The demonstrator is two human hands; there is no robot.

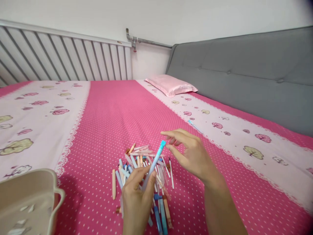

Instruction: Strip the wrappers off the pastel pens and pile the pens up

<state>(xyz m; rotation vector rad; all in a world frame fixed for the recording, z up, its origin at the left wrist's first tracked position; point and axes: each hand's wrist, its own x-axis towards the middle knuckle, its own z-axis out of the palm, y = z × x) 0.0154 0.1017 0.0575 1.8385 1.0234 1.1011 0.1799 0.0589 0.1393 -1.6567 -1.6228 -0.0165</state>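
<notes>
My left hand (138, 192) is closed around a pale blue pen (154, 163), which it holds tilted upward with the bright blue end at the top. Just right of that end is my right hand (187, 151), its fingers parted and no object seen between them. Under and around my left hand lies a loose pile of pens and pen parts (162, 210) in blue, peach, white and clear pink. A peach pen barrel (113, 184) lies at the pile's left edge, and a thin white stick (171, 173) at its right. My left hand hides part of the pile.
A beige basin (55, 195) with white scraps inside stands at the lower left. Farther off on the pink dotted bedspread (114, 107) lies a thin blue-tipped stick (195, 126). A pink pillow (171, 85) rests by the grey headboard (244, 68). A radiator (66, 55) lines the wall.
</notes>
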